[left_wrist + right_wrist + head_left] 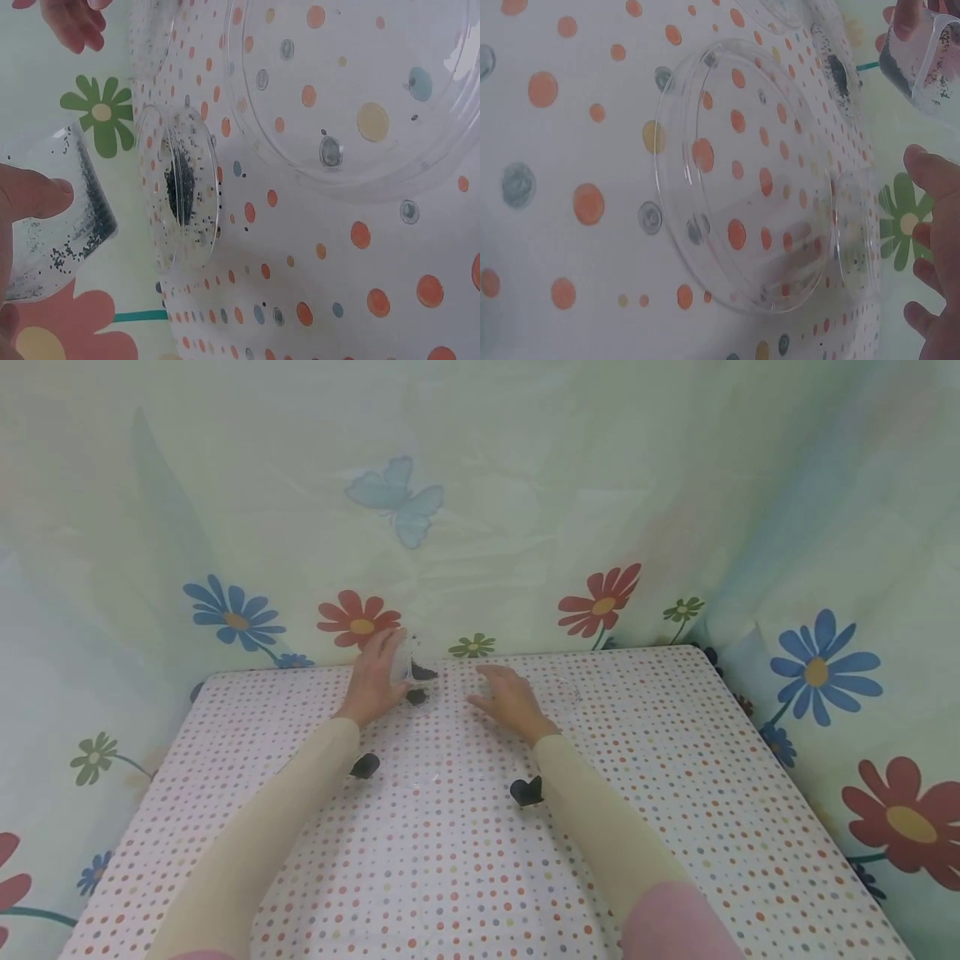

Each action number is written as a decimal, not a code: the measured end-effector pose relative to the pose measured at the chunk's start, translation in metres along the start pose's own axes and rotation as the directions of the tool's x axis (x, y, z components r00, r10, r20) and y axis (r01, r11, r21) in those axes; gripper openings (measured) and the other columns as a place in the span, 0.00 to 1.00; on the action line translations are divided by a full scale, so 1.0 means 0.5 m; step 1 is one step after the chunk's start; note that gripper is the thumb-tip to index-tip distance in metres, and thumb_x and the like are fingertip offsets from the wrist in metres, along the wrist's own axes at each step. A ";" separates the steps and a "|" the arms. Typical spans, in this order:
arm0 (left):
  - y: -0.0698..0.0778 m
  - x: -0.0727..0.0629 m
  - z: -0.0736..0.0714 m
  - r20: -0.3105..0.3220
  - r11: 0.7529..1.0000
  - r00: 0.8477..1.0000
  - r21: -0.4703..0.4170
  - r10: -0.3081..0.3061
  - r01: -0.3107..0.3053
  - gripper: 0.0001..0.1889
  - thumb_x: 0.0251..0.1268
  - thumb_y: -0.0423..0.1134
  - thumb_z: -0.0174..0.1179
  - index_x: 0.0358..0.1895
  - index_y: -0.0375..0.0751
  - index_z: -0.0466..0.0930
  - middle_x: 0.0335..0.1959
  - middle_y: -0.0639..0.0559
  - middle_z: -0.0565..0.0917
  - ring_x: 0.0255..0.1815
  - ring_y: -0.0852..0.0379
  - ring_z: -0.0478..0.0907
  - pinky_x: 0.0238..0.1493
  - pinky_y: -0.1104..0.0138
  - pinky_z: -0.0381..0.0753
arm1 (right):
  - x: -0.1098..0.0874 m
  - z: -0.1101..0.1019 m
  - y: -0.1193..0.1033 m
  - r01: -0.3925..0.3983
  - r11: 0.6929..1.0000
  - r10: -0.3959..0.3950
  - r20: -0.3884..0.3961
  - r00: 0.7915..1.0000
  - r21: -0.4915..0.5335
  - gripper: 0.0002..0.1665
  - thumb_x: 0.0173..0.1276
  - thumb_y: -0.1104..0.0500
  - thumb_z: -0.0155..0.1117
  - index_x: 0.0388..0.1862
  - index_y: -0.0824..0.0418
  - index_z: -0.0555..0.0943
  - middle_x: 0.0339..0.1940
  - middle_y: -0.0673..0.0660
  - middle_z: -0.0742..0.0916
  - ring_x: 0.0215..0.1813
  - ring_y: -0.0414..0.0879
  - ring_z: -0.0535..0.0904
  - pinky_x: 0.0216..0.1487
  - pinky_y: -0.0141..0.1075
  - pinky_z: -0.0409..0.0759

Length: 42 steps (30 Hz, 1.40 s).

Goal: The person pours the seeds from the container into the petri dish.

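My left hand [372,681] grips a clear plastic container [56,240] with small black grains gathered along one side, tilted and raised off the table. Below it stands a clear round dish [202,240] with a dark heap of grains [180,191] and loose grains scattered around. My right hand [513,697] is apart from the container, fingers spread and slightly bent, holding nothing. Beside it another clear dish [855,232] shows a few dark specks. A larger clear round dish [739,161] lies nearer in the right wrist view.
A dotted cloth [450,877] covers the table. A flower-printed sheet [510,527] hangs close behind its back edge and along the sides. Another wide clear dish [345,176] lies on the cloth in the left wrist view. Dark heart-shaped pieces [527,791] show beside both sleeves.
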<state>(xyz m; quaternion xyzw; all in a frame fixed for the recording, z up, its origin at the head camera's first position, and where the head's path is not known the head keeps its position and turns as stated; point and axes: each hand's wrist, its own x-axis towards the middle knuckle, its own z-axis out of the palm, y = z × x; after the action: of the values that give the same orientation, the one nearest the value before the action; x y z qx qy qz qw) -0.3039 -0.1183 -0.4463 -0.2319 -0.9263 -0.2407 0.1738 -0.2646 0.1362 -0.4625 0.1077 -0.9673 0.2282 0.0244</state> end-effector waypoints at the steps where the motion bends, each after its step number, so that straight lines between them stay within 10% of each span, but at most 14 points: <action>1: 0.002 0.000 0.000 0.002 1.000 1.000 0.001 -0.002 0.002 0.49 0.49 0.34 0.72 0.75 0.47 0.53 0.74 0.45 0.60 0.74 0.45 0.59 0.74 0.50 0.61 | -0.001 -0.001 0.001 -0.002 1.000 0.002 0.001 1.000 0.003 0.37 0.68 0.43 0.61 0.71 0.57 0.67 0.72 0.59 0.71 0.75 0.56 0.63 0.75 0.55 0.61; 42: 0.029 0.004 0.015 0.016 1.000 1.000 -0.026 0.002 -0.001 0.47 0.50 0.34 0.70 0.75 0.47 0.54 0.73 0.46 0.61 0.74 0.47 0.59 0.75 0.52 0.61 | -0.022 -0.010 0.033 -0.100 0.994 0.100 0.012 0.995 -0.034 0.37 0.68 0.43 0.61 0.71 0.55 0.66 0.75 0.59 0.67 0.76 0.56 0.61 0.76 0.53 0.59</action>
<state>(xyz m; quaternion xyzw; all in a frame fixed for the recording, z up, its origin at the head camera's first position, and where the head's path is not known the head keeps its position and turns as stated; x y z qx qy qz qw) -0.2997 -0.1022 -0.4460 -0.2368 -0.9244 -0.2506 0.1633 -0.2576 0.1550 -0.4663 0.0602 -0.9753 0.2124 0.0079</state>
